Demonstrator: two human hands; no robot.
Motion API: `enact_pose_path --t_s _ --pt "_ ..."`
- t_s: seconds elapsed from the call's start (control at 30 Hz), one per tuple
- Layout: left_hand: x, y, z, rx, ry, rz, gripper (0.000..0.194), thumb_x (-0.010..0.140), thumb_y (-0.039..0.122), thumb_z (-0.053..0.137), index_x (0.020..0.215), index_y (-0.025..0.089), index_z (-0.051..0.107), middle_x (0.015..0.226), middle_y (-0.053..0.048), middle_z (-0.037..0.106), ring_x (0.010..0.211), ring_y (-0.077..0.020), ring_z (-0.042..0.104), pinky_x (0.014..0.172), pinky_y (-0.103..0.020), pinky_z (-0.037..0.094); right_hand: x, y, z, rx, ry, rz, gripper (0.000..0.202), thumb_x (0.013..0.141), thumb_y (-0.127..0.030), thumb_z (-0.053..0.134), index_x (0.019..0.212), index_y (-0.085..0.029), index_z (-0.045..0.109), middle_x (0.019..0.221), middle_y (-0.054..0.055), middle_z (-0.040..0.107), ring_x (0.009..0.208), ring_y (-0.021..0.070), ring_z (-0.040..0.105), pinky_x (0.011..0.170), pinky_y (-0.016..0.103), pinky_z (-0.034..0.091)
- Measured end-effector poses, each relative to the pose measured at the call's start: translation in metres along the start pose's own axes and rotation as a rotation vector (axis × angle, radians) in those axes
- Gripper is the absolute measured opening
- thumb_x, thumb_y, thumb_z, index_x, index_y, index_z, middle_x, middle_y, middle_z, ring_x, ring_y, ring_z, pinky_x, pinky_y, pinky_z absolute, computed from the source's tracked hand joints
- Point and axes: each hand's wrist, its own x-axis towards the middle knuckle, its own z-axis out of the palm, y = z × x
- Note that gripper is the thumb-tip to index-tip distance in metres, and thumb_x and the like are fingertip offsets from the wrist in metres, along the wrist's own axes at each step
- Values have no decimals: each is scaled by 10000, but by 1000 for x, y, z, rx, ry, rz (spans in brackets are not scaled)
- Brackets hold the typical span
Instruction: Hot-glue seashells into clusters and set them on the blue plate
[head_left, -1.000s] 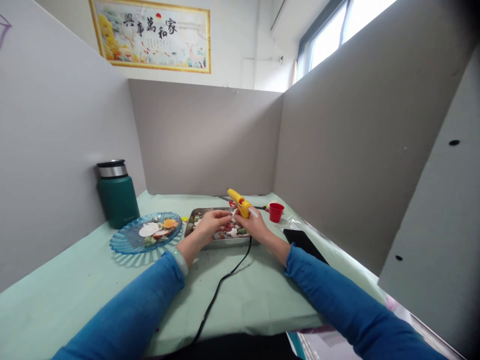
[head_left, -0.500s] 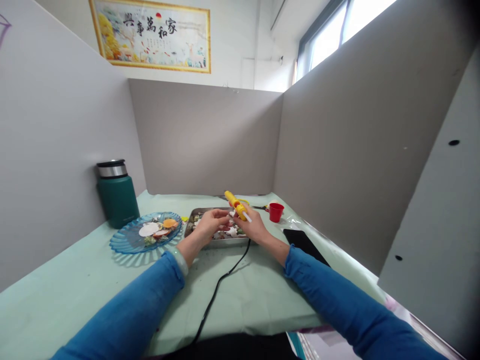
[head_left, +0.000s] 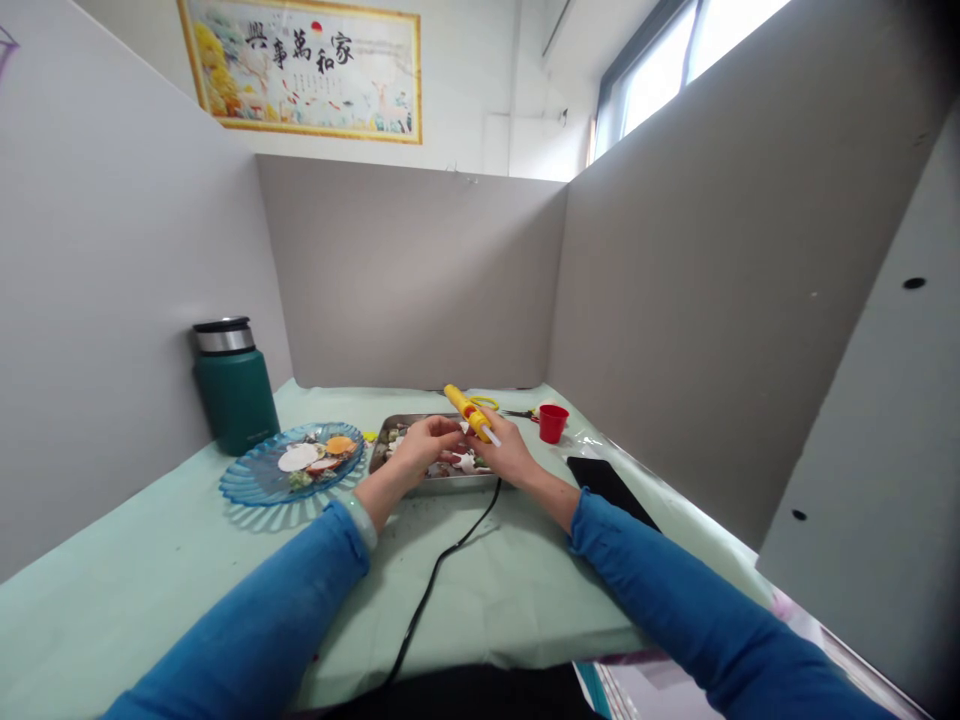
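My right hand is wrapped round a yellow hot glue gun, whose white glue stick pokes out at the rear, toward me. From under that hand a black cord runs down across the cloth. My left hand is beside it, fingers curled and pinched close to the glue gun; whatever is between the fingertips is too small to make out. Both hands are over a metal tray of small shells and stones. A white starfish-shaped piece shows in the tray between my hands.
To the left, a blue glass plate bears shells, with a green thermos behind it. At the right are a red cup and a black phone. Yellow-handled scissors lie behind the tray. Grey partitions enclose the table.
The glue gun has shifted slightly left, its front end a little lower. My left hand has barely moved, and the scissors' yellow handle now shows more.
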Motion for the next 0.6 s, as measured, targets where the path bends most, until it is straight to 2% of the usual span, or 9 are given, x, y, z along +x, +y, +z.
enact_pose_path --t_s 0.3,0.5,0.6 --pt "-1 3 4 13 57 -15 213 700 155 798 775 127 601 739 -31 670 584 -134 657 608 -283 548 0 2 0 33 -13 18 279 759 -308 651 1017 -212 607 859 34 673 781 211 611 679 305 472" --pt "-1 2 2 2 66 6 272 696 179 810 866 136 603 709 -33 681 589 -142 663 621 -290 559 0 0 -1 51 -12 42 243 757 -317 650 974 -220 599 844 22 667 758 202 610 660 298 476" --pt "0 1 1 -16 84 16 286 673 187 828 832 138 596 702 -20 670 582 -138 660 621 -290 562 0 0 0 38 -7 41 221 760 -316 643 953 -219 596 835 22 665 752 202 611 658 299 477"
